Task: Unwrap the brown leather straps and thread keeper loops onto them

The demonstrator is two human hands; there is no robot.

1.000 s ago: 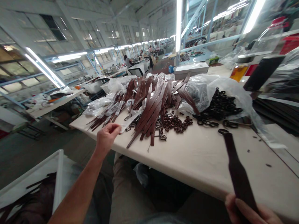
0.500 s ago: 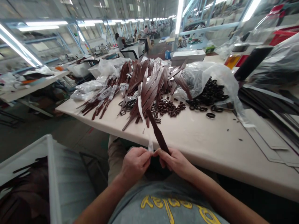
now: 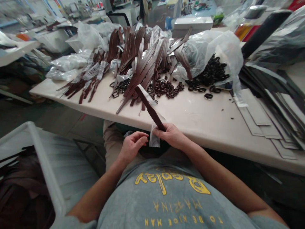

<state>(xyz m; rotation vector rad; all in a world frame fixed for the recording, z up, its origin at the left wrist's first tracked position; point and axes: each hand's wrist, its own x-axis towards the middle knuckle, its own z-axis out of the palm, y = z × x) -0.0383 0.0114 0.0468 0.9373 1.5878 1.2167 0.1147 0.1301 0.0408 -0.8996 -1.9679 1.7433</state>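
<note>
Just off the table's front edge, my right hand is closed on a dark brown leather strap, which slants up and to the left over the tabletop. A thin white strip is held along with it; its lower end hangs below my fingers and another length shows behind the strap. My left hand is a little to the left, apart from the strip, with loosely bent fingers and nothing visible in them. Beyond the strap lies a heap of brown leather straps, with small brown loops beside it.
Black loops spill from a clear plastic bag at the right of the table. Grey-white card strips lie at the far right. Metal buckles are left of the heap. A white bin with brown pieces stands lower left.
My left hand has come off the white strip and moved left. My right hand still holds the strap, now with the strip lying along it. The view has tilted down.
</note>
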